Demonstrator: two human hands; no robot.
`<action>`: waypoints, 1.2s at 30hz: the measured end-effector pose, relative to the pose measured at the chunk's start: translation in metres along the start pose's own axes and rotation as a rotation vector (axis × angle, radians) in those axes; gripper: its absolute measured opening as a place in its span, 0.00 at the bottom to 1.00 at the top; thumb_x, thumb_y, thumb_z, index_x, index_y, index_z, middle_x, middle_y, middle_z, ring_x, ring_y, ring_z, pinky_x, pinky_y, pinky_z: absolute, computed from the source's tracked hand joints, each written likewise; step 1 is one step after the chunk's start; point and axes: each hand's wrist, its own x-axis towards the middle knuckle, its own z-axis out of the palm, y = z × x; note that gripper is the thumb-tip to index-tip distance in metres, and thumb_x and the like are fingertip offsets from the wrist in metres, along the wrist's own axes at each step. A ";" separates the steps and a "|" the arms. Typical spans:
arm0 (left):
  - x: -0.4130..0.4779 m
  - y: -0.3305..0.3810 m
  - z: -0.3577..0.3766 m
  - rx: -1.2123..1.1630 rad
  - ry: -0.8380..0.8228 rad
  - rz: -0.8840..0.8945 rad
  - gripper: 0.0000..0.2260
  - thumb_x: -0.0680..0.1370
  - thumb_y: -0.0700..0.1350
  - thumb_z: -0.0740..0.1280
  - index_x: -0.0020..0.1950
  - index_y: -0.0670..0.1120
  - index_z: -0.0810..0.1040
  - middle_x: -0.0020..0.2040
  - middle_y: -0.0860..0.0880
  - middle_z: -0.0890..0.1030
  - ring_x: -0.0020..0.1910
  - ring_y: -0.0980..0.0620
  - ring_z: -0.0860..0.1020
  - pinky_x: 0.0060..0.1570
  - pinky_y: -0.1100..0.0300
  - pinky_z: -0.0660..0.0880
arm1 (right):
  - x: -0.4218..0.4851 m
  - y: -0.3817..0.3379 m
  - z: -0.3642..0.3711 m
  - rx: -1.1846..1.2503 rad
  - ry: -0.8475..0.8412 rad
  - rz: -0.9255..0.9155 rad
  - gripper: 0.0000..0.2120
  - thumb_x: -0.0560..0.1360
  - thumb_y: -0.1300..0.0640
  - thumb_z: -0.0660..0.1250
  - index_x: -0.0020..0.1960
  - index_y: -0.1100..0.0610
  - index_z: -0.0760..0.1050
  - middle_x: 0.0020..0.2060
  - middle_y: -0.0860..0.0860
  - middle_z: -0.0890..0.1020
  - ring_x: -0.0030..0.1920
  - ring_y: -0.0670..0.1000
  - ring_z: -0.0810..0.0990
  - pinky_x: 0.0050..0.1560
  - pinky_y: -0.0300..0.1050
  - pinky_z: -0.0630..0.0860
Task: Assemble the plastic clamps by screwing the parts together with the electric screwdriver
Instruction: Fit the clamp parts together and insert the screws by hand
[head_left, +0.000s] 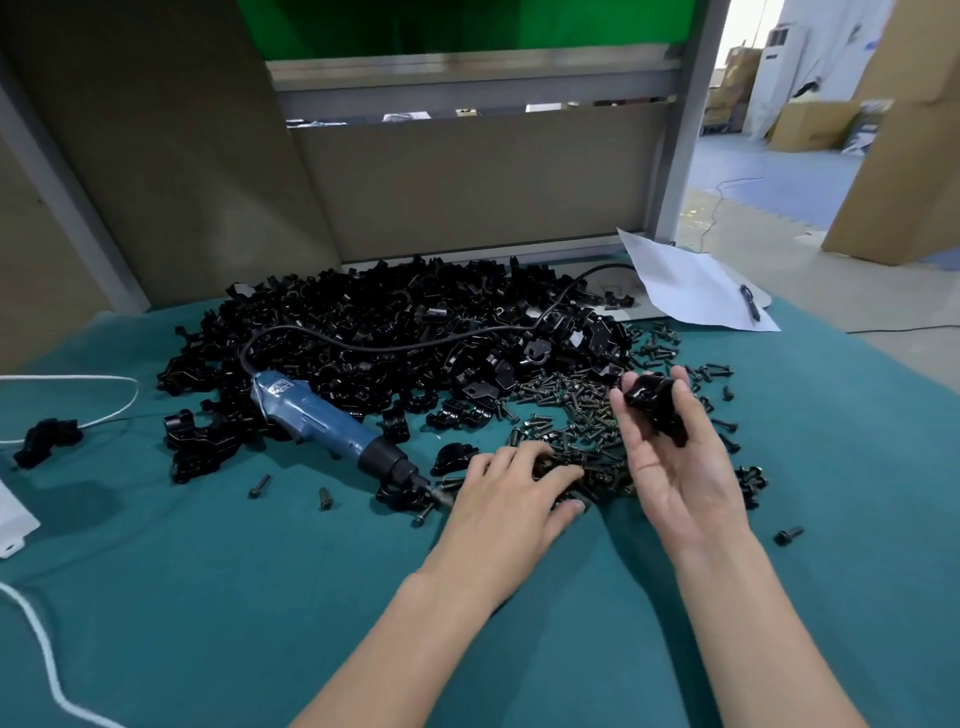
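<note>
Head view: left hand in the screws, right hand holding a clamp part

On the teal cloth (208, 597), a lone black clamp (49, 439) lies far left. The blue electric screwdriver (332, 423) lies unheld against the heap of black clamp parts (389, 322), tip pointing right. The left hand (511, 499) rests palm down, fingers bent onto the pile of screws (576, 415); whether it pinches one cannot be told. The right hand (670, 467) grips a black clamp part (655, 408) above the screws. Paper (685, 286) and a pen (750, 304) lie far right.

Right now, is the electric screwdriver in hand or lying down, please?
Lying down: the electric screwdriver rests on its side on the teal cloth, ungripped.
</note>
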 end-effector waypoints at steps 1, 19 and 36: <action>0.001 0.000 0.001 -0.004 0.025 -0.001 0.17 0.85 0.57 0.56 0.73 0.57 0.71 0.72 0.52 0.69 0.69 0.50 0.68 0.69 0.53 0.62 | 0.001 -0.001 -0.001 0.011 0.005 0.001 0.06 0.79 0.62 0.68 0.55 0.58 0.80 0.48 0.63 0.85 0.53 0.58 0.87 0.48 0.51 0.86; -0.012 -0.004 -0.007 -0.009 0.195 -0.030 0.13 0.84 0.48 0.58 0.65 0.51 0.78 0.56 0.53 0.77 0.55 0.51 0.75 0.58 0.53 0.72 | 0.004 -0.002 -0.002 0.082 0.023 0.024 0.04 0.80 0.62 0.68 0.54 0.59 0.81 0.57 0.64 0.81 0.52 0.58 0.87 0.49 0.53 0.86; -0.003 0.011 -0.005 -0.142 0.215 0.009 0.03 0.81 0.48 0.63 0.49 0.50 0.72 0.44 0.55 0.76 0.46 0.54 0.71 0.50 0.57 0.70 | 0.006 0.013 -0.002 -0.286 -0.125 0.012 0.10 0.80 0.64 0.66 0.61 0.56 0.77 0.49 0.59 0.86 0.51 0.58 0.87 0.46 0.52 0.85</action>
